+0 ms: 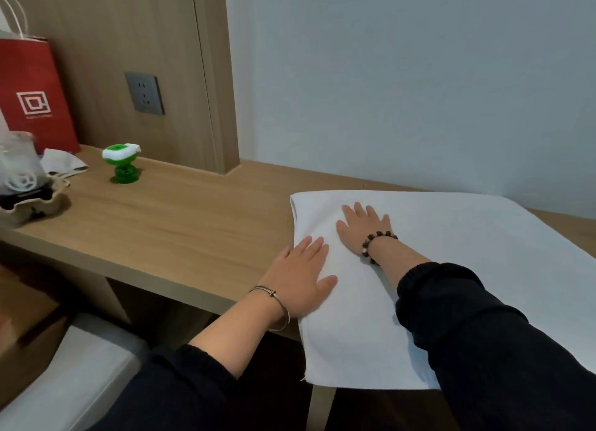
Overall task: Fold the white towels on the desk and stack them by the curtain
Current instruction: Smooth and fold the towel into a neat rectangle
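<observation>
A wooden counter (177,224) is running along a pale wall (403,76), with a socket (145,92) showing at 11 o'clock. The towel (451,253) is lying flat at 3 o'clock, overhanging the near edge. Both grips are pressing on it with straight fingers, holding nothing: the left grip (300,276) at its 9 o'clock edge, the right grip (364,227) beside it. A red bag (32,92) is standing at 10 o'clock.

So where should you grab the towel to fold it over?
Probably by its two left corners, coming in from the left. The towel lies flat on the desk, so its middle gives nothing to pinch, but the near left corner hangs past the desk's front edge, easy to get under. The left hand and right hand lie flat nearby.
</observation>
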The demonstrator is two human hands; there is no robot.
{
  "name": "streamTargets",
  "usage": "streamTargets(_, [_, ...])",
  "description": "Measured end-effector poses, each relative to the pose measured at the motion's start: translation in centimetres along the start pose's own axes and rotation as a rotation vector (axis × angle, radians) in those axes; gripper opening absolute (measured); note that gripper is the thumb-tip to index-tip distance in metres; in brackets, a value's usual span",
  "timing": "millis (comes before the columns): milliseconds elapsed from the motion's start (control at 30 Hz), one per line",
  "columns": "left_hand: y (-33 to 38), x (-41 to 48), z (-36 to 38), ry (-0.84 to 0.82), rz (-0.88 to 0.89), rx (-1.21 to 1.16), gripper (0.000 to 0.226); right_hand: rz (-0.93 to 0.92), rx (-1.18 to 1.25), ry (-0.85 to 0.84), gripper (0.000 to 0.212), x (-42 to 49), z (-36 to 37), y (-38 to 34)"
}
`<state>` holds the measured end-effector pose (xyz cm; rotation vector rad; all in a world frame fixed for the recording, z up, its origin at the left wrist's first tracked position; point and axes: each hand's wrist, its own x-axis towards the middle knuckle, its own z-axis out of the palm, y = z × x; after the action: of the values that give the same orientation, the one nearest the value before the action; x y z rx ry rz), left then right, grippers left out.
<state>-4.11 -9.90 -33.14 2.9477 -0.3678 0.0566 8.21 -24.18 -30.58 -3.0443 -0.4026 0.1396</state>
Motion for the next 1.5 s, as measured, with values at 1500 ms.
streamTargets(1500, [-8.2, 15.2, -3.3, 0.274, -0.870, -0.330, 0.054, -0.031, 0.060, 0.089, 0.058, 1.2, 1.3, 0.7])
